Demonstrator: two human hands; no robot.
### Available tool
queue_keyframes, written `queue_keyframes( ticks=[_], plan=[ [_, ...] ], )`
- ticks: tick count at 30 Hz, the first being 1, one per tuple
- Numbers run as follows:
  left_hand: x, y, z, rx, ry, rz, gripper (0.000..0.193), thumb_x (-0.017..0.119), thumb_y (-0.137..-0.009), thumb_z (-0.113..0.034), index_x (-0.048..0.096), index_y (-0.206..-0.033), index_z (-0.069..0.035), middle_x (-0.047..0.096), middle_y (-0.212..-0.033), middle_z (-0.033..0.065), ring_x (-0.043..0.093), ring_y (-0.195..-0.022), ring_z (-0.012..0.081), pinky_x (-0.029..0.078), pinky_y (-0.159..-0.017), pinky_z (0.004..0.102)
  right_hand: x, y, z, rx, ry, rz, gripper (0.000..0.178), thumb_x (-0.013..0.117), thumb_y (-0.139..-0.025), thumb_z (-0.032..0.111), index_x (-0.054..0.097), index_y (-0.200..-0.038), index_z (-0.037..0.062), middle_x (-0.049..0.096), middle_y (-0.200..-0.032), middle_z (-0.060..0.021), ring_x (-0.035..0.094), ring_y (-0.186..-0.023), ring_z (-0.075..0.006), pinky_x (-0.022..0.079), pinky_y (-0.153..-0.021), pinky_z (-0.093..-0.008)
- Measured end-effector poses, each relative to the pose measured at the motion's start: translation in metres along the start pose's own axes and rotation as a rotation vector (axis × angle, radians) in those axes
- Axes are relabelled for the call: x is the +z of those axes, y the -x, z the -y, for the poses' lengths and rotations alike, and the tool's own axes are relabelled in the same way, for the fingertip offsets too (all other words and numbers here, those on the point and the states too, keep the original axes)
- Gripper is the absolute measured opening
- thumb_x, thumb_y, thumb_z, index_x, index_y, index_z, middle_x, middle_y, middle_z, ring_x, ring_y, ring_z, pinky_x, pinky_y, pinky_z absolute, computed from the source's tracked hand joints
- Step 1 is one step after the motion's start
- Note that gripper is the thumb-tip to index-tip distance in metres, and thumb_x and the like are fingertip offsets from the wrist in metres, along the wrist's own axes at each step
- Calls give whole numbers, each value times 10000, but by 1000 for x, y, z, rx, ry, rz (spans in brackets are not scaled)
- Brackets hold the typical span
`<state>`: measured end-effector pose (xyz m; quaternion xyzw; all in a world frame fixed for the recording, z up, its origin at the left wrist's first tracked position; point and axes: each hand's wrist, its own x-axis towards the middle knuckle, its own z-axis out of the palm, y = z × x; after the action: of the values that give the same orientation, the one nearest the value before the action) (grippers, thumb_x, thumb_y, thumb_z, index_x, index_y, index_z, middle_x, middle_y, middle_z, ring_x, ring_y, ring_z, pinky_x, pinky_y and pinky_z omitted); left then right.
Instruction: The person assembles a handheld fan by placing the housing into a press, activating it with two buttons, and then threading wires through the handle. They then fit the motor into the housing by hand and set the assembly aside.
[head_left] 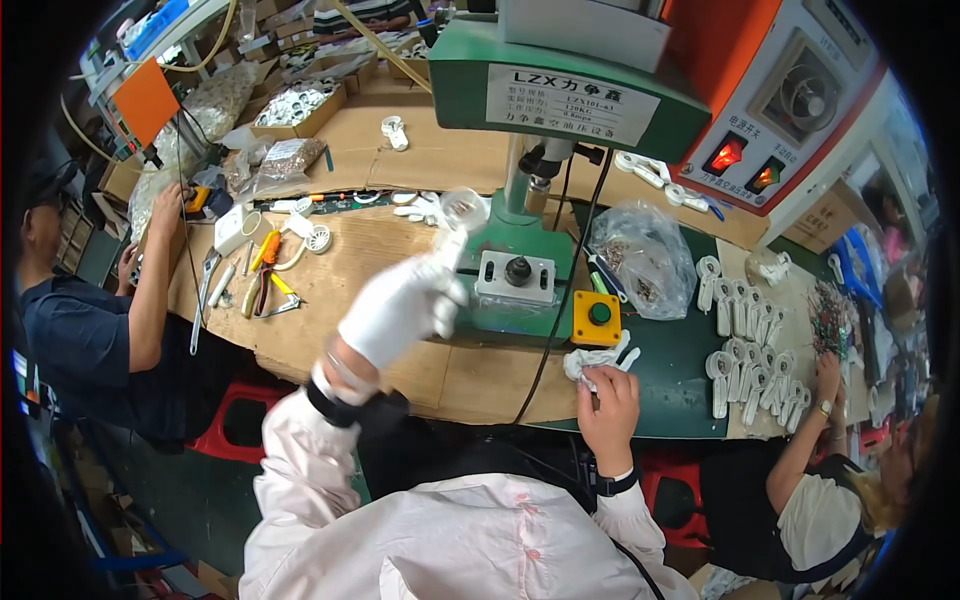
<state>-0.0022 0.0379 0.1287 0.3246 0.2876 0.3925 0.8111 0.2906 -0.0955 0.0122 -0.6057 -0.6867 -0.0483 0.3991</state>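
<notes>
My left hand [395,310], in a white glove, is raised over the table and blurred by motion. Its fingers are curled, and a white handheld fan housing [463,212] with a round head sticks up from them. Right of it stands a green press [515,205] with a metal fixture [515,276] on its base. My right hand [608,405] is bare, its fingers closed on a crumpled white glove [597,362] at the table's near side. Just beyond that glove sits a yellow box with a green button [598,318].
Rows of white fan housings [745,345] lie at the right, past a clear plastic bag of small parts [643,260]. Pliers [266,265] and a wrench [205,290] lie left. A black cable [550,350] crosses the front. Co-workers sit on both sides.
</notes>
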Motion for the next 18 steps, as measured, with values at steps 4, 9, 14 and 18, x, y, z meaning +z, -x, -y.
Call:
queue_keyframes(
  ticks=[4,9,14,18],
  plan=[
    [-63,-69,-71,26,-230,-281,100,547,-938,-167,533,-956,-70,583,-728,13,550,-582,109,440,-503,217,-4,-5,-1,30,3,16,229,714,-761,43,677,-984,78,626,-982,-94,575,-888,-308,483,-760,-403],
    [-187,-192,-129,-318,37,-207,77,569,-894,-146,563,-822,-120,562,-706,-8,545,-531,140,453,-487,247,-7,-16,-3,41,-11,-6,240,716,-756,42,679,-990,81,629,-983,-83,577,-884,-302,487,-755,-396],
    [-156,-287,-179,-29,-988,108,80,567,-904,-174,618,-898,-113,620,-816,30,607,-704,188,491,-596,333,-7,-25,-8,41,-3,5,237,728,-753,61,679,-985,81,627,-972,-77,580,-875,-297,494,-751,-393],
    [-190,-325,-170,270,-1689,345,136,566,-911,-195,660,-955,-108,663,-898,59,654,-834,223,520,-677,397,-1,-22,-8,79,-3,18,263,728,-751,55,683,-1008,85,632,-988,-81,585,-888,-304,494,-767,-393]
  ],
)
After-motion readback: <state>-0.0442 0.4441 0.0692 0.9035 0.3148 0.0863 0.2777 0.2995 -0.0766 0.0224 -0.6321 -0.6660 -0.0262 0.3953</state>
